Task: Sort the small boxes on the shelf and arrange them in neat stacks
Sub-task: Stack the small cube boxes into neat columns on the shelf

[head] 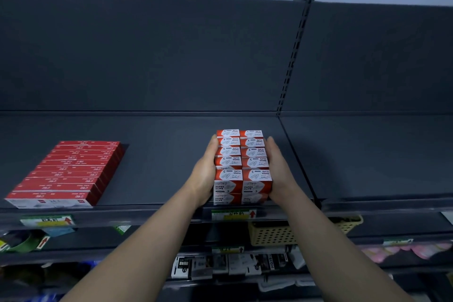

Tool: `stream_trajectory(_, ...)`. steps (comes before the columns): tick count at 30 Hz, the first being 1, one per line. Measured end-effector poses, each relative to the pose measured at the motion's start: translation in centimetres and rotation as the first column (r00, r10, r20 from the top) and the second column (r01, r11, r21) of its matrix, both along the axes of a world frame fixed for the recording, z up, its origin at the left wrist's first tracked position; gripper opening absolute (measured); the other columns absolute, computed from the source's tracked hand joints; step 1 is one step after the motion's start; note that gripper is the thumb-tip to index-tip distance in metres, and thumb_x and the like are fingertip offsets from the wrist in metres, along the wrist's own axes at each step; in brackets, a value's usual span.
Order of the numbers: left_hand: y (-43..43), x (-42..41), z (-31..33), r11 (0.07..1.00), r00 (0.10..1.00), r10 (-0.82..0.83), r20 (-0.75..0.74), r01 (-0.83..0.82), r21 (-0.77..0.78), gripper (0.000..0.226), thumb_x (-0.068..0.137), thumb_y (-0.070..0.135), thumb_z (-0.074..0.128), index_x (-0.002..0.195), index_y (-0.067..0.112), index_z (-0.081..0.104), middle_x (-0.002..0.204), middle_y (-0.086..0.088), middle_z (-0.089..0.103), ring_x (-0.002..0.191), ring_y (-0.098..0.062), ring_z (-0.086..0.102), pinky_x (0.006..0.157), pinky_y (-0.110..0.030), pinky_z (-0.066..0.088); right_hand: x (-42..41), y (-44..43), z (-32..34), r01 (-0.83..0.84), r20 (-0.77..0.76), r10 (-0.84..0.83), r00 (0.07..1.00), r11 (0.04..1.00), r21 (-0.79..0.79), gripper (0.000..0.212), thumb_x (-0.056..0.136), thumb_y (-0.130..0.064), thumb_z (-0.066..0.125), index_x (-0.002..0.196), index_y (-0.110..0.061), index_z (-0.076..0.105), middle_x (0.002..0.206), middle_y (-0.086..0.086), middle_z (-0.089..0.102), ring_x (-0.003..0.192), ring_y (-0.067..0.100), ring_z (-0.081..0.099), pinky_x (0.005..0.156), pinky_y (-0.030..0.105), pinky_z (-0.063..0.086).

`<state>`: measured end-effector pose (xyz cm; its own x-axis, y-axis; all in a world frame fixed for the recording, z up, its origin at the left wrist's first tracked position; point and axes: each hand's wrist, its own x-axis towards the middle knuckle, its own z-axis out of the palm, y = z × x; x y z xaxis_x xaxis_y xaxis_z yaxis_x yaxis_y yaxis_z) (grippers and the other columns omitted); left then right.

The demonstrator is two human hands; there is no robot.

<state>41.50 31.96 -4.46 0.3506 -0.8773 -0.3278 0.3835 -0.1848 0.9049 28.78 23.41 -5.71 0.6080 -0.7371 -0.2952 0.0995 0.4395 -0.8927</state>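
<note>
A block of several small red-and-white paper-clip boxes (pixel 242 167) stands on the dark shelf (pixel 159 154), two columns wide and two layers high. My left hand (pixel 204 171) presses flat against the block's left side with straight fingers. My right hand (pixel 279 169) presses flat against its right side the same way. The far sides and bottoms of the boxes are hidden.
A stack of flat red boxes (pixel 68 174) lies at the shelf's left front. A slotted upright (pixel 293 56) divides the back panel. Below the shelf edge are price labels (pixel 234 214), a yellow perforated basket (pixel 272 234) and packaged goods (pixel 230 265).
</note>
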Motion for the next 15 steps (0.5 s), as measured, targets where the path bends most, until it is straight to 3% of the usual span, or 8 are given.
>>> stream_trajectory(9,-0.35,0.11,0.11,1.0,1.0,-0.019,0.021,0.019,-0.011,0.044,0.094,0.059,0.036,0.099,0.028,0.067,0.098,-0.003,0.075,0.094,-0.022,0.071,0.097,-0.045,0.049,0.51,-0.6,-0.12,0.04,-0.002,-0.04,0.999,0.999,0.012,0.062,0.094,-0.063,0.028,0.121,-0.02,0.063,0.119,0.009,0.067,0.111,0.029,0.063,0.104,0.05,0.041)
stream_trajectory(15,-0.1,0.4,0.17,0.999,0.998,-0.034,0.045,0.035,-0.01,0.049,0.093,0.062,0.034,0.108,0.027,0.064,0.108,-0.006,0.072,0.101,-0.026,0.068,0.1,-0.048,0.046,0.09,-0.17,0.24,0.02,0.016,-0.019,1.0,0.999,-0.037,0.059,0.097,-0.058,0.023,0.116,-0.021,0.064,0.115,0.008,0.069,0.104,0.024,0.067,0.088,0.04,0.05)
